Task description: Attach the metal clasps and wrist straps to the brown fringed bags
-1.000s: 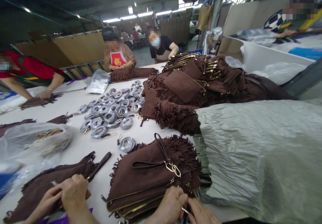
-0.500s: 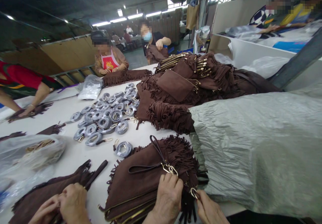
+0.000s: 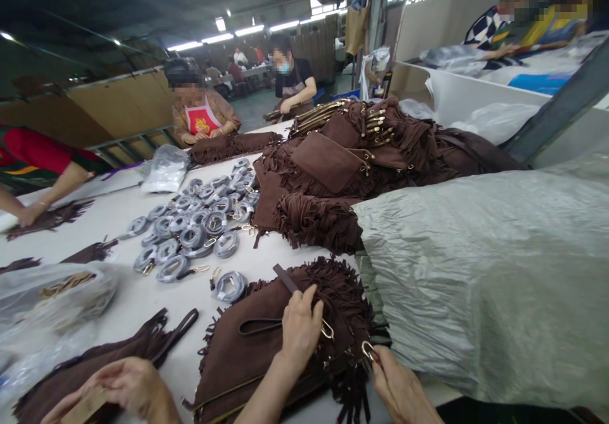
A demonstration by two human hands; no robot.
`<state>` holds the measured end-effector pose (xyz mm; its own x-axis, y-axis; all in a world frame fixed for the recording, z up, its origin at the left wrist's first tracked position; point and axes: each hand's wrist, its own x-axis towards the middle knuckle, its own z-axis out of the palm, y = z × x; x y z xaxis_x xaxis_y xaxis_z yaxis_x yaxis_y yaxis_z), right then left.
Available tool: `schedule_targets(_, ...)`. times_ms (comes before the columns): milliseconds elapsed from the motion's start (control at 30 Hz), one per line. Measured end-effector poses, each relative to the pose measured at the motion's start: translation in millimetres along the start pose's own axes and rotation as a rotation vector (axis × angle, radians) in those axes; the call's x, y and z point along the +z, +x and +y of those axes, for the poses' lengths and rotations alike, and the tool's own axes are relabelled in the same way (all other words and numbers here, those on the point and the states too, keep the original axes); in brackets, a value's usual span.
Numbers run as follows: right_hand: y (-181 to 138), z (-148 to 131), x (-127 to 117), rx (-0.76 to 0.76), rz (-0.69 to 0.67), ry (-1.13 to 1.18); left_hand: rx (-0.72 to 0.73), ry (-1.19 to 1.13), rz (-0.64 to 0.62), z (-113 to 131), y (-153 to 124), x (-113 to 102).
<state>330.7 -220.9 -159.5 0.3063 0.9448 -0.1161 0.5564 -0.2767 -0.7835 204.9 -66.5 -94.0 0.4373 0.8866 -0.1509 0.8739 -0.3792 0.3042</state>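
Observation:
A dark brown fringed suede bag [image 3: 242, 341] with gold zips lies flat in front of me. Over its upper part, my left hand [image 3: 303, 322] is closed on a flat brown wrist strap [image 3: 284, 278], whose end sticks out past the fingers. Another strap loop [image 3: 257, 327] lies on the suede beside that hand, and a gold clasp [image 3: 327, 329] shows at its right. At the bag's right edge, my right hand [image 3: 397, 383] pinches a gold snap hook [image 3: 367, 350] near the fringe. Whatever else lies in its palm is hidden.
Coiled, wrapped grey straps [image 3: 193, 237] cover the table beyond. Brown bags [image 3: 328, 160] are heaped behind; a plastic-covered stack [image 3: 476, 271] stands right. At left, a co-worker's hands [image 3: 128, 386] hold a small tan card [image 3: 85, 405] over another bag. Other people work around the table.
My left hand has moved up and left from the gold clasps onto the wrist strap. My right hand stays nearly in place. The neighbouring co-worker's hands now show a tan card.

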Motion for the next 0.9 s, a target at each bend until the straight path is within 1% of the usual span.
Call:
schedule_targets(67, 3.4, 0.1, -5.1, -0.003, -0.038, -0.006, -0.041, -0.050, 0.132, -1.2, -1.8, 1.5)
schedule_targets(100, 5.0, 0.6, -7.1, -0.007, -0.063, -0.016, -0.005, -0.048, 0.193, -0.3, -5.5, 4.6)
schedule_targets(133, 6.5, 1.3, -8.8, -0.012, -0.086, -0.028, 0.077, -0.034, 0.223, 1.7, -10.9, 9.1)
schedule_targets(200, 9.2, 3.3, -10.3, -0.030, -0.122, -0.060, 0.305, 0.003, 0.193, 7.2, -24.3, 22.1)
schedule_targets(233, 10.4, 4.6, -10.3, -0.041, -0.127, -0.081, 0.396, 0.023, 0.173, 10.1, -30.9, 29.6)
schedule_targets(267, 11.5, 6.0, -9.8, -0.052, -0.119, -0.106, 0.449, 0.045, 0.169, 12.6, -36.5, 37.0)
schedule_targets(300, 12.4, 7.5, -9.0, -0.062, -0.106, -0.128, 0.458, 0.066, 0.183, 14.3, -40.8, 43.7)
schedule_targets(367, 13.7, 10.4, -6.9, -0.079, -0.093, -0.160, 0.407, 0.103, 0.213, 15.1, -44.4, 52.3)
schedule_targets(400, 14.1, 11.9, -6.0, -0.086, -0.083, -0.169, 0.382, 0.116, 0.203, 14.4, -44.1, 53.7)
schedule_targets(533, 14.6, 17.2, -3.0, -0.113, -0.033, -0.177, 0.402, 0.138, 0.070, 10.2, -38.6, 44.5)
schedule_targets(633, 14.8, 20.6, -1.4, -0.120, -0.013, -0.180, 0.411, 0.118, -0.003, 15.3, -36.4, 37.1)
schedule_targets(700, 14.9, 22.2, -0.9, -0.116, -0.016, -0.172, 0.343, 0.099, -0.015, 24.0, -35.1, 37.2)
schedule_targets(800, 15.4, 23.1, -1.4, -0.085, -0.052, -0.150, 0.189, 0.083, -0.015, 39.2, -31.4, 42.1)
schedule_targets(900, 16.8, 21.4, -2.9, -0.089, -0.037, -0.151, 0.113, 0.085, -0.034, 49.2, -25.9, 45.6)
